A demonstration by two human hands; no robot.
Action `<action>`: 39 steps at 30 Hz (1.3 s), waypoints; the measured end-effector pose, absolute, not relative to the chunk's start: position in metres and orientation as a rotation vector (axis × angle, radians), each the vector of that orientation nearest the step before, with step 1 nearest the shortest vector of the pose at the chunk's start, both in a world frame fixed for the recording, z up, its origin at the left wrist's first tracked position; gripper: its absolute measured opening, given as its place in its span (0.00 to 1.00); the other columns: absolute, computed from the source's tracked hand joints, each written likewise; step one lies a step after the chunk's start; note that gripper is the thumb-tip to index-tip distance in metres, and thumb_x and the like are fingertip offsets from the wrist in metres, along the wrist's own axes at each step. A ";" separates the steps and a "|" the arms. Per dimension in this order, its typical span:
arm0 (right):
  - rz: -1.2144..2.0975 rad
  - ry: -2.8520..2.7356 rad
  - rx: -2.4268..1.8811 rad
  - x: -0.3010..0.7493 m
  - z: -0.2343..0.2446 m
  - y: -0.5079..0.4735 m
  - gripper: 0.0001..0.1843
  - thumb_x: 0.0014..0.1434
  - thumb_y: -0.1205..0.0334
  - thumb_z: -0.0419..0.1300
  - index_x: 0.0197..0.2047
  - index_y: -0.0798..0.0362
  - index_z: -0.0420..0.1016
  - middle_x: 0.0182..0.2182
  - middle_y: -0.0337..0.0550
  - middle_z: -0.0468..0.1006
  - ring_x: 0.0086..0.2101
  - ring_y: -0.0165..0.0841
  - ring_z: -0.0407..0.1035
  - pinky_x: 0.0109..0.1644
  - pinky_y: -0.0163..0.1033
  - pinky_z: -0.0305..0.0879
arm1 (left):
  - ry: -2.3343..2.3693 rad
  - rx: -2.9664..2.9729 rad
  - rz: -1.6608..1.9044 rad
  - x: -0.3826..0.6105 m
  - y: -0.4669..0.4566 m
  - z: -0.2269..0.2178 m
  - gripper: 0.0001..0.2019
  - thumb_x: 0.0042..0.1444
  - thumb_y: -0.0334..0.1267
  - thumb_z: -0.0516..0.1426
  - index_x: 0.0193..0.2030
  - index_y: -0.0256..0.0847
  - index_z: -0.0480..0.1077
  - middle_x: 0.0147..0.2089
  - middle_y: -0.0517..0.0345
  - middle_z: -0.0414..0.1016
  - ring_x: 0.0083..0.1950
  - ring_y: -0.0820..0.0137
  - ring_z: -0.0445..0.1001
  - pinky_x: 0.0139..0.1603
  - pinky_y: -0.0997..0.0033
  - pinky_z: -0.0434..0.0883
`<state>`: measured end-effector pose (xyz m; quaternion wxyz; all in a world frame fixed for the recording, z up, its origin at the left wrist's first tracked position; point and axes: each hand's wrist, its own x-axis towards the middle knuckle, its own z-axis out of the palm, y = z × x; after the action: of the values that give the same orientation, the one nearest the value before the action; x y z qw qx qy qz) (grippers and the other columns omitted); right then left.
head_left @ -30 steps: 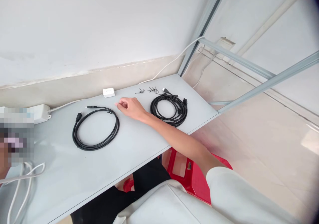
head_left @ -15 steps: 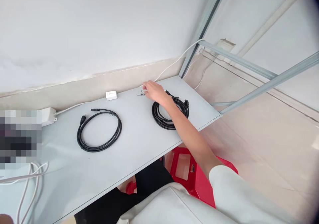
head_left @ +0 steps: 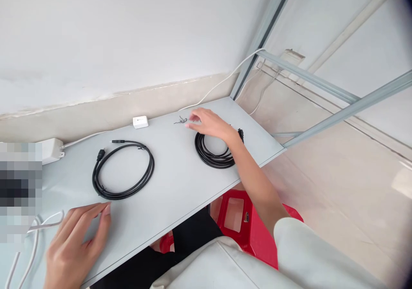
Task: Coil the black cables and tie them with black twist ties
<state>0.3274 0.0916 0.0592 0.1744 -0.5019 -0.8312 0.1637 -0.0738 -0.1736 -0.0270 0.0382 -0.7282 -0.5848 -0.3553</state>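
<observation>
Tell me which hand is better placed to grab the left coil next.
Probably the left hand: its fingertips are just short of the left coil, with nothing visible in them. The right hand is farther off, near the black strands, partly hiding the right coil.

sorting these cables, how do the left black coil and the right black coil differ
The left coil appears as a wider ring; the right coil looks smaller. The left coil has few loops, while the right coil is a thicker stack. The left coil lies uncovered, whereas the right hand and forearm partly hide the right coil. Both rest on the table.
</observation>
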 end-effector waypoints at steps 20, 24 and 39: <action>0.345 -2.147 -1.630 0.353 0.032 -0.033 0.15 0.83 0.47 0.47 0.50 0.46 0.66 0.36 0.45 0.83 0.35 0.45 0.81 0.40 0.47 0.70 | -1.835 -2.243 -0.724 -0.066 -0.159 -0.024 0.12 0.76 0.44 0.60 0.60 0.47 0.78 0.62 0.45 0.83 0.69 0.47 0.77 0.68 0.47 0.68; 0.244 -2.147 -1.637 0.357 0.035 -0.027 0.16 0.83 0.47 0.42 0.52 0.48 0.63 0.31 0.45 0.82 0.29 0.46 0.78 0.34 0.44 0.64 | -1.871 -2.139 -0.675 -0.070 -0.164 -0.021 0.11 0.74 0.48 0.63 0.55 0.46 0.78 0.60 0.45 0.83 0.65 0.47 0.77 0.67 0.48 0.66; -0.323 -2.095 -1.418 0.347 0.111 -0.022 0.29 0.83 0.38 0.40 0.55 0.51 0.71 0.23 0.40 0.73 0.20 0.35 0.64 0.30 0.43 0.47 | -1.915 -1.995 -0.792 -0.069 -0.151 0.008 0.13 0.76 0.48 0.60 0.56 0.44 0.78 0.53 0.48 0.84 0.56 0.52 0.79 0.60 0.53 0.71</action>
<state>0.3470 -0.0218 0.1113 0.2914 -0.5318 -0.7859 -0.1212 -0.0687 -0.1512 0.0084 0.1320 -0.6875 -0.6599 -0.2727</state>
